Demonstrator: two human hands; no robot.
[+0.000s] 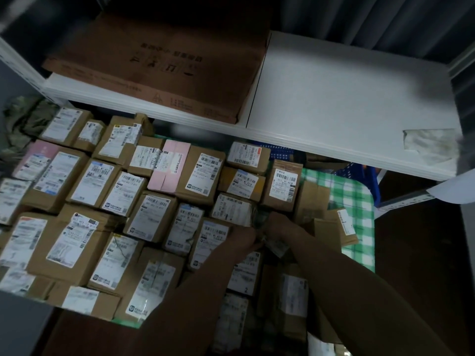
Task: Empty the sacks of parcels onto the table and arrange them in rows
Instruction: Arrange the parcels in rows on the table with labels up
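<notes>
Dim, murky view, white shelf brightest (top right), corners smeared, edges bowed, lower foreground shadowed

The white shipping labels on the brown cardboard parcels show barcodes and print too blurred to read, save a lone "2" on one label low in the pile, while the large flat brown carton bears a small triangle sign and illegible characters.

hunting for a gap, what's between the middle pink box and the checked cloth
No gap in the head view: from the pink box to the checked cloth, labelled brown parcels fill it.
</notes>
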